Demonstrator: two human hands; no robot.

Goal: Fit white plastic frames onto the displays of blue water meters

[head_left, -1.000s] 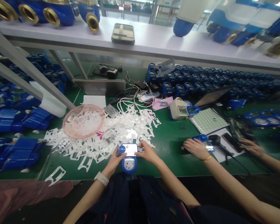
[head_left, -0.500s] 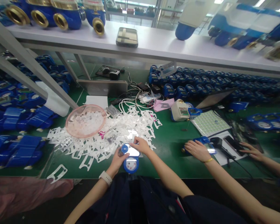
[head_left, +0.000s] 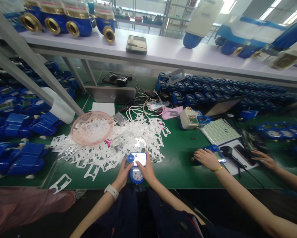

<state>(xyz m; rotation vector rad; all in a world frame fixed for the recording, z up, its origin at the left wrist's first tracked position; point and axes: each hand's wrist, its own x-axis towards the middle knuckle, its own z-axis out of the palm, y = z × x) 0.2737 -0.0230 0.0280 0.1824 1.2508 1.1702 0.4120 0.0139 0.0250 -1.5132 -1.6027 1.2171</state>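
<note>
A blue water meter [head_left: 137,176] with a round dial sits at the table's front edge before me. On its upper part lies a white face plate [head_left: 139,159] next to a round blue cap [head_left: 130,158]. My left hand [head_left: 123,174] is closed round the meter's left side, the thumb near the cap. From the right, my right hand [head_left: 147,169] grips the same meter, its thumb on the white plate and its fingers along the far right side. Just beyond both hands spreads a heap of white cut-out plates [head_left: 135,132].
A pink round tray [head_left: 75,140] of small clear parts stands on the heap. At right a co-worker's hand [head_left: 207,159] rests on another blue meter [head_left: 219,153]; their other hand [head_left: 264,159] is by dark devices. Blue meters [head_left: 24,127] fill the left side. A shelf [head_left: 163,43] crosses above.
My right hand has come down from the plate's upper edge to wrap the meter's right side, thumb on the plate. My left hand keeps its hold. The camera view has shifted slightly.
</note>
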